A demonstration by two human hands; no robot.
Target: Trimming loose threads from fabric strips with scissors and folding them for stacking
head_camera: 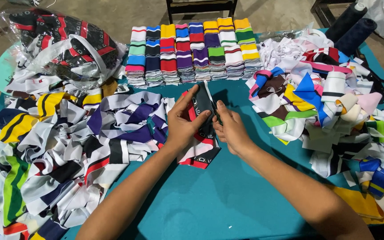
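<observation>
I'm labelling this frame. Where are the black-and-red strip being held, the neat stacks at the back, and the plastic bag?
black-and-red strip [202,103], head view, upper black part.
neat stacks [192,55], head view, middle column.
plastic bag [63,44], head view, its front.

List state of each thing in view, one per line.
left hand: gripping black-red collar strip
right hand: pinching the strip's edge
folded collar stacks: neat rows
left scrap heap: loose, jumbled
right scrap heap: loose, jumbled
plastic bag: stuffed full
dark rolls: lying side by side

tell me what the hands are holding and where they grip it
Both hands hold a black, red and white fabric strip. The left hand lies over its left side, thumb across the front; the right hand pinches its right edge.
</observation>
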